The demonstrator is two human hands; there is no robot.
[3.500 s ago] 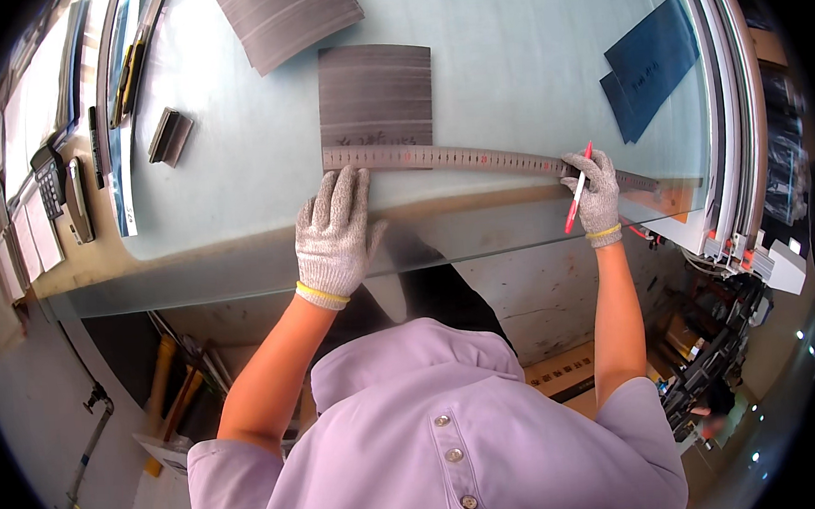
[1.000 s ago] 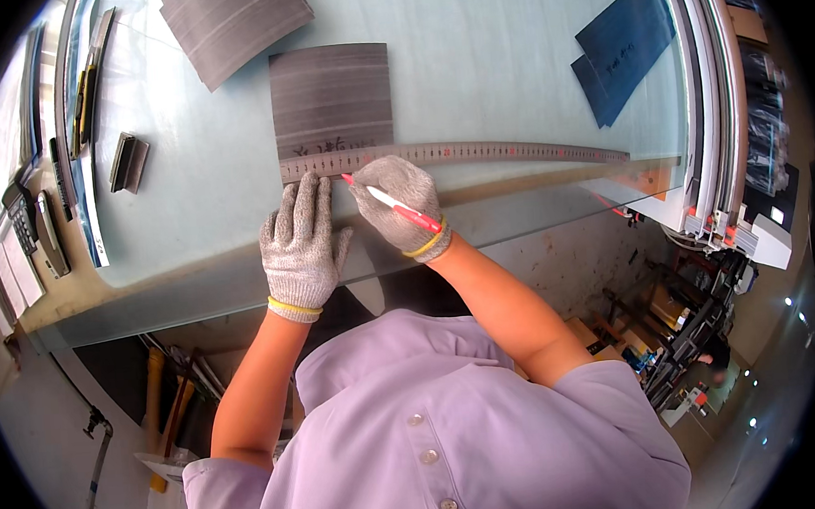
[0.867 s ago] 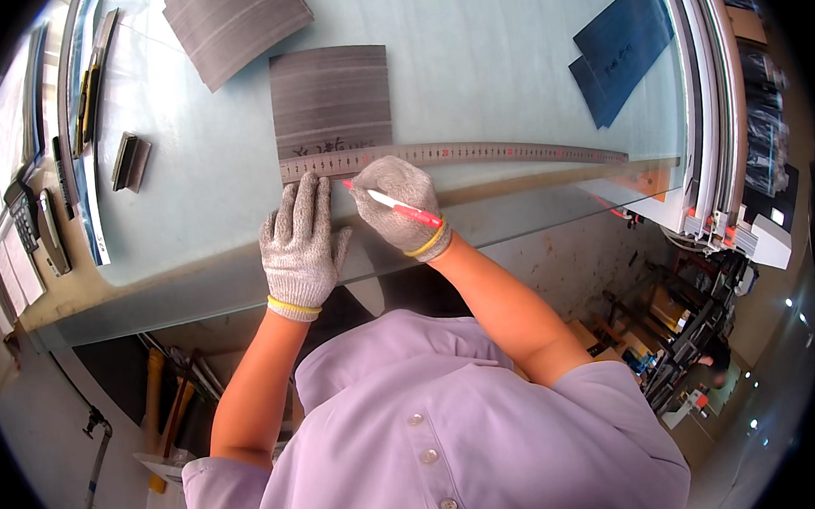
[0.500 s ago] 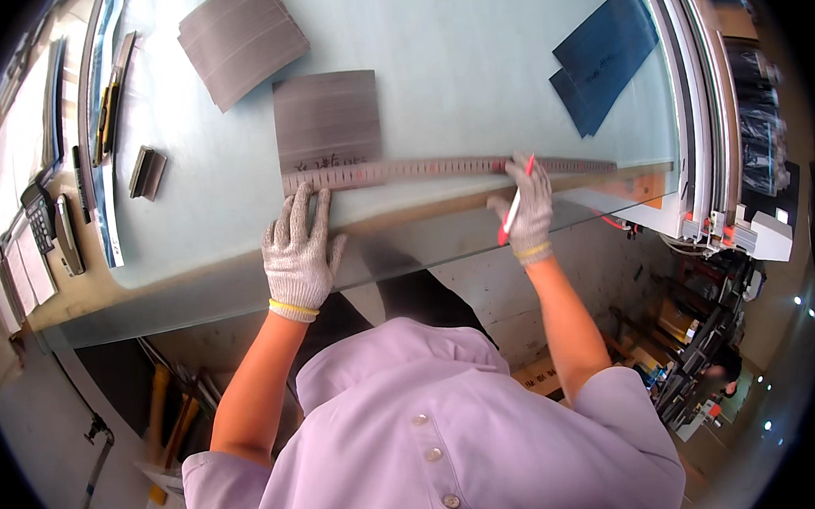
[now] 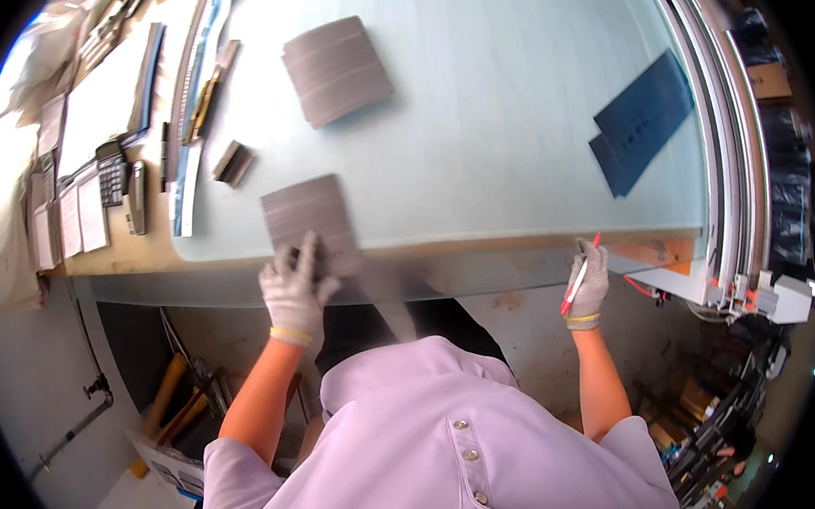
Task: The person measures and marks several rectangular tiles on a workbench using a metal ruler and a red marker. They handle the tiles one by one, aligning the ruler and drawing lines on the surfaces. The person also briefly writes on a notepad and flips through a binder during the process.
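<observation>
Right grip is clutching a red-and-white pen, left grip (can't tell if pinching) is on the grey squarish sheet near the pale glassy worktop's edge, so a careless tug could drop it.

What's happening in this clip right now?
At a pale table, the person's gloved left hand has its fingers on a grey sheet near the front edge. The gloved right hand, well off to the right, holds a red and white pen away from the sheet. A stack of grey sheets lies farther back, two dark blue sheets lie on the right, and a calculator sits on the left.
</observation>
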